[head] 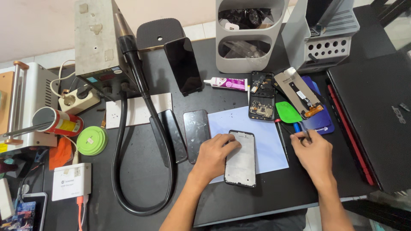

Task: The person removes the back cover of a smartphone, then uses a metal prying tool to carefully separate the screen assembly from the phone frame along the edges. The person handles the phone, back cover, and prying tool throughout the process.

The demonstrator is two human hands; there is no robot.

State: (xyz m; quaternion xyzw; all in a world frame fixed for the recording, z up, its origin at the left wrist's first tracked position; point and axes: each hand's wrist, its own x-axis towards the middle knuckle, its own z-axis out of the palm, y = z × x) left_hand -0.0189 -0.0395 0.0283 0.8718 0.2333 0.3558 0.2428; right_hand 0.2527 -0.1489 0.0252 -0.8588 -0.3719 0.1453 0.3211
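The left hand [216, 154] lies flat on a phone frame [241, 158] on the pale mat [265, 137], grip loose. The right hand [314, 152] pinches a thin tool [305, 131] beside it.

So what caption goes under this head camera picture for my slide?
Left hand steadies a bare phone frame on a pale mat while right hand pinches a thin tool.
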